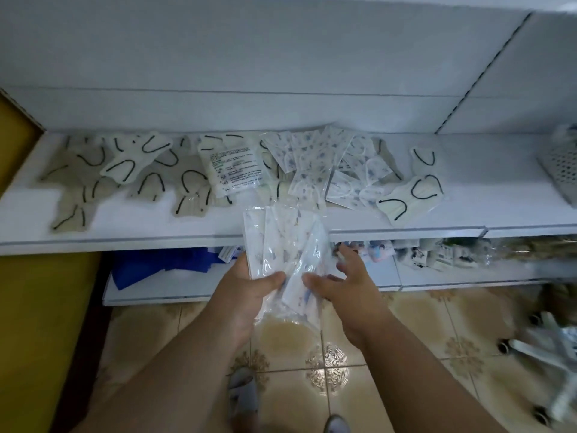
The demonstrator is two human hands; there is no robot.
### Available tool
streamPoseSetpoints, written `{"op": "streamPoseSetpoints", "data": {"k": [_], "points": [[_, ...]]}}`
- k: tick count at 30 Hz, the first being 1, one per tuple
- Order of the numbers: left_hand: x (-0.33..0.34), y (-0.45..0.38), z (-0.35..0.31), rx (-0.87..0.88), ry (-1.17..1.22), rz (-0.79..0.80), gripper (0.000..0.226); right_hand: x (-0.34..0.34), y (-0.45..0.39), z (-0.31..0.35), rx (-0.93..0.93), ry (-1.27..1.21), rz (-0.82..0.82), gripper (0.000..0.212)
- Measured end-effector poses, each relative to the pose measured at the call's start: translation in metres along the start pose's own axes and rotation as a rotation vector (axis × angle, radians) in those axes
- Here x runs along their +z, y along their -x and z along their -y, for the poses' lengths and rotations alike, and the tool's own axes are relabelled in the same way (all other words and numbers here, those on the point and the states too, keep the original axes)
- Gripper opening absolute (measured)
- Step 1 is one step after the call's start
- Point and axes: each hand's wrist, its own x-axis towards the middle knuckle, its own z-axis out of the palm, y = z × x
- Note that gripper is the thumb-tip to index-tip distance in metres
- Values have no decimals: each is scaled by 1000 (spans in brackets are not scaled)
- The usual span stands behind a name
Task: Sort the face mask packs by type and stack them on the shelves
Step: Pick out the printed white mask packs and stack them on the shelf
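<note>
In front of the white shelf [281,228], low over the floor tiles [421,314], you've got a fanned bundle of printed mask packs [282,245] in both hands. Left hand [246,295] grips it from the left, thumb across the front. Right hand [340,285] has its thumb on the lower right edge with fingers spread loose behind; whether those fingers actually hold a pack, cannot tell. A beige pack [285,334] hangs at the bottom of the bundle, so two types look mixed in one grip.

Risks: the sleeves are slick plastic and splayed unevenly, so a pack could slide out and drop to the floor if your left thumb eases. The beige one looks likeliest to go, held only at its top. Setting the bundle down whole would put beige in with printed.

On the shelf: beige masks with black ear loops [93,176] spread across the left, a white labelled pack [234,170] in the middle, loose printed packs [324,167] right of centre, two more beige packs [409,195] beyond them. Nothing stacked yet; the piles overlap, so a stacking spot probably needs clearing. A perforated basket [559,170] sits at the far right. Lower shelf holds blue packs [168,264] and boxed goods [437,254]. Blurred chair base [543,348] near your right.
</note>
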Motion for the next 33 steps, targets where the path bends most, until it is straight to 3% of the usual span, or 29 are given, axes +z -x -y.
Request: {"op": "streamPoseSetpoints", "data": {"k": [3, 6, 11, 16, 20, 26, 33], "points": [[19, 47, -7, 22, 42, 49, 42, -24, 46, 16, 44, -132, 96, 65], [45, 94, -16, 45, 48, 112, 51, -48, 90, 33, -14, -222, 77, 58], [82, 161, -41, 27, 182, 86, 27, -89, 154, 76, -34, -346, 84, 30], [114, 199, -54, 188, 51, -4, 31, -106, 193, 105, 36, -440, 246, 35], [121, 217, -73, 216, 140, -2, 28, -119, 204, 133, -91, -346, 127, 25], [107, 227, -108, 189, 255, 74, 20, -99, 215, 162, -55, -350, 158, 20], [69, 215, -153, 377, 0, 12, 31, -40, 213, 186, -154, -334, 210, 26]]}}
